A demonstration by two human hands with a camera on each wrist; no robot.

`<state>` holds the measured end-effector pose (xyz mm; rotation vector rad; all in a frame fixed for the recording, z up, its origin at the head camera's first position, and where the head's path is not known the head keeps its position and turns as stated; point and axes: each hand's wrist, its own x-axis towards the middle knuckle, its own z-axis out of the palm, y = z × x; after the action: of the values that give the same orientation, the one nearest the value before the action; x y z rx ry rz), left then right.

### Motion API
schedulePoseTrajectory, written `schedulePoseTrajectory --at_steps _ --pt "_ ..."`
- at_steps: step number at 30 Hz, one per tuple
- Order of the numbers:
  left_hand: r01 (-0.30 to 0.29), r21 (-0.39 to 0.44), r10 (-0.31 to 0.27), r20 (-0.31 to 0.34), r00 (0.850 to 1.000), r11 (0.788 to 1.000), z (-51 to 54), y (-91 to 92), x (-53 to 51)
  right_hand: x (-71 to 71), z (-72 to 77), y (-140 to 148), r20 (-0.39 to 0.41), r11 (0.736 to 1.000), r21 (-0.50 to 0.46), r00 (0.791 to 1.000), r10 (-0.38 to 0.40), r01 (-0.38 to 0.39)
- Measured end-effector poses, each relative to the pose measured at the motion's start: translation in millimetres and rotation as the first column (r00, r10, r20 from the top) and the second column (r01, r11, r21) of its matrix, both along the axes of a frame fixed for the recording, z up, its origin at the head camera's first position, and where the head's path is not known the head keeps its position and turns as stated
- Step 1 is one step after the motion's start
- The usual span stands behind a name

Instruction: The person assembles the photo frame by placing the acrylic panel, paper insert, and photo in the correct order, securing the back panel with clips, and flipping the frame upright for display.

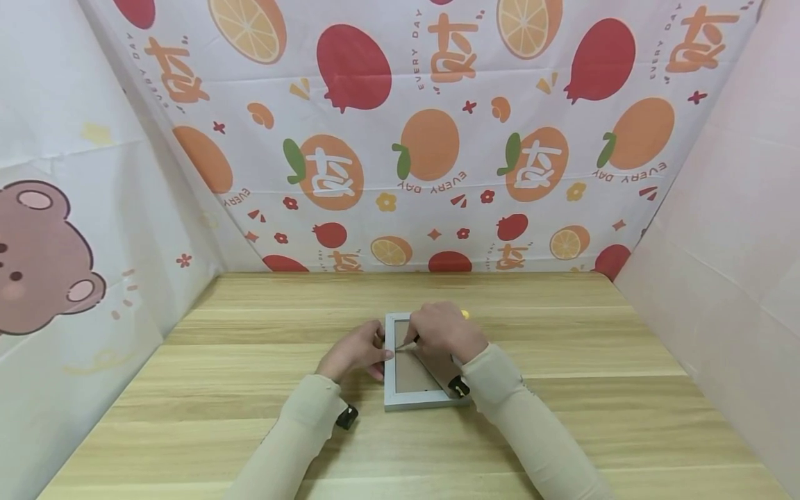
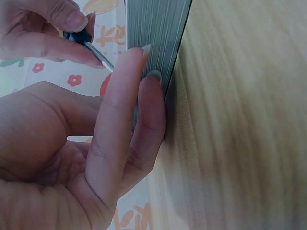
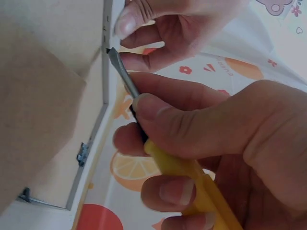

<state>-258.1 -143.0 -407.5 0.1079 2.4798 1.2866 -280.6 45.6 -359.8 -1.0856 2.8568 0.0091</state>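
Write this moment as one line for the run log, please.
left hand: holds frame side | right hand: grips yellow screwdriver | screwdriver tip: at frame's inner edge | frame: on table

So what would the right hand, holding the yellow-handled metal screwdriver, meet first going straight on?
The screwdriver would likely meet the silver-grey rectangular frame first, at its inner edge; whether the tip already touches is unclear.

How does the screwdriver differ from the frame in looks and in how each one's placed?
The screwdriver is slim, with a yellow handle; the frame is broad and rectangular, with a grey border. The screwdriver slants in the right hand; the frame lies on the table, the left hand touching its side. Both have a hand on them.
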Motion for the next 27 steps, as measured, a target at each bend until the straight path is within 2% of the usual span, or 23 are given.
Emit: schedulePoseTrajectory --at_steps 21,27 --pt "-0.01 -0.012 0.01 0.0 1.0 1.0 0.9 -0.2 2.0 1.0 -2.6 -4.0 -0.016 1.0 -0.006 1.0 -0.024 0.024" --pt "-0.011 -0.008 0.011 0.004 1.0 1.0 0.0 -0.3 1.4 3.0 -1.4 -6.7 -0.036 0.999 0.027 0.999 -0.035 0.036"
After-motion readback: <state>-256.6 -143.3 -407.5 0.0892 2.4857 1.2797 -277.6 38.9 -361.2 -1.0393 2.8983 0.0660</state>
